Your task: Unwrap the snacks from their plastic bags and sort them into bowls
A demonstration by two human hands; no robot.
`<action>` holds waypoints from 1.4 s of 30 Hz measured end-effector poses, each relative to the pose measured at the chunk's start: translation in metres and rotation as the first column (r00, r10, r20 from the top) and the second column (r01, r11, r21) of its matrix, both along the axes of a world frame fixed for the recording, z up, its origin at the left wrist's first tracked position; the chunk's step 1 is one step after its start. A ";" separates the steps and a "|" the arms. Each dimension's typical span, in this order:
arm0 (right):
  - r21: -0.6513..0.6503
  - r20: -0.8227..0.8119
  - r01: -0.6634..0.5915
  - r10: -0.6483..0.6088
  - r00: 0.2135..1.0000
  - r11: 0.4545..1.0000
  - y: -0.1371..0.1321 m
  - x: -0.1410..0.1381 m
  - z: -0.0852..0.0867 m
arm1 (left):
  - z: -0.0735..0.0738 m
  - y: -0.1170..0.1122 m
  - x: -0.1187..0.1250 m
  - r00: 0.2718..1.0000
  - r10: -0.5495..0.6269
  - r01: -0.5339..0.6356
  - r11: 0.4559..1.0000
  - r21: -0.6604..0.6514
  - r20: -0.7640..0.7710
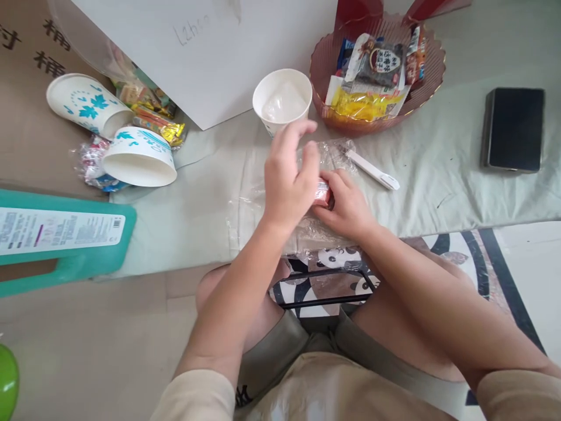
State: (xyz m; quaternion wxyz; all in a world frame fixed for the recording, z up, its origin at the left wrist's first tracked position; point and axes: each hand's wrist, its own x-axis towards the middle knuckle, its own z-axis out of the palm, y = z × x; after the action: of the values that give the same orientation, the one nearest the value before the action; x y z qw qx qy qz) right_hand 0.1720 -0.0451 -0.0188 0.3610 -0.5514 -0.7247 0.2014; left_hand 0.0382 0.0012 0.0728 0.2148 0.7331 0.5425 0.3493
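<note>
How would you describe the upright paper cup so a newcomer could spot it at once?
Find the pink bowl of snack packets on the pale cloth. Just left of it in the picture stands a white paper cup, open end up. Unlike the two tipped cups farther left, it is upright, with what looks like clear plastic inside.

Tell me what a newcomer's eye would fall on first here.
Probably the pink scalloped bowl of packaged snacks, at the top, right of centre. Then, mid-picture, the right hand holding a small red-and-white packet, with the left hand half-curled beside it. The teal jug, at the left edge, also stands out.
</note>
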 end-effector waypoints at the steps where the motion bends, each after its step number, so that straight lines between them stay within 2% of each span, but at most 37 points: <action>1: -0.002 0.000 0.003 -0.003 1.000 1.000 -0.001 0.000 0.001 | -0.012 0.001 -0.006 0.999 0.041 -0.042 0.998 0.051 0.018; 5: -0.032 0.013 0.018 -0.017 1.000 0.999 -0.002 -0.001 0.003 | -0.053 -0.008 -0.048 0.981 0.191 -0.180 0.947 0.266 -0.017; 6: -0.045 0.014 0.021 -0.020 1.000 0.999 -0.002 -0.001 0.003 | -0.059 -0.013 -0.057 0.984 0.173 -0.152 0.940 0.305 -0.042; 9: -0.071 0.012 0.034 -0.033 0.999 0.997 0.000 -0.003 0.003 | -0.068 -0.020 -0.071 0.994 -0.039 0.074 0.925 0.373 -0.100; 11: -0.070 0.012 0.038 -0.037 0.999 0.997 0.000 -0.004 0.003 | -0.068 -0.015 -0.073 0.989 -0.095 0.126 0.939 0.320 -0.111; 15: -0.031 0.015 0.043 -0.042 0.999 0.999 -0.001 -0.005 0.004 | -0.064 0.010 -0.075 0.991 0.032 -0.016 0.992 0.126 -0.127; 18: -0.027 0.013 0.059 -0.058 0.998 0.998 -0.003 -0.005 0.005 | -0.067 0.019 -0.077 0.972 0.090 -0.097 0.995 -0.018 -0.219; 21: -0.026 0.007 0.080 -0.080 0.997 0.996 -0.002 -0.004 0.006 | -0.070 0.015 -0.078 0.940 0.114 -0.163 0.978 -0.130 -0.322; 27: 0.120 -0.013 0.154 -0.154 0.988 0.981 0.002 0.006 0.016 | -0.069 0.009 -0.076 0.903 0.074 -0.143 0.981 -0.132 -0.424; 34: 0.249 0.007 0.225 -0.235 0.972 0.942 -0.002 0.043 0.053 | -0.061 0.010 -0.071 0.853 0.015 -0.128 0.975 -0.181 -0.522; 37: 0.315 0.033 0.296 -0.322 0.946 0.902 0.016 0.070 0.068 | -0.058 0.009 -0.070 0.845 0.009 -0.124 0.976 -0.180 -0.535; 40: 0.403 0.105 0.335 -0.407 0.907 0.852 0.057 0.101 0.079 | -0.057 0.010 -0.069 0.844 0.009 -0.119 0.978 -0.170 -0.536; 42: 0.410 0.151 0.330 -0.420 0.895 0.850 0.086 0.118 0.086 | -0.057 0.010 -0.069 0.842 0.009 -0.116 0.979 -0.166 -0.539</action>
State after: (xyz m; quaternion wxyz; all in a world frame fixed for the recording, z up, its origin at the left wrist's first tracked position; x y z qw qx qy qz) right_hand 0.2902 0.0414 0.0676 0.4035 -0.6237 -0.6644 -0.0819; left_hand -0.0303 0.0117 0.0154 0.1130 0.7591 0.6356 0.0840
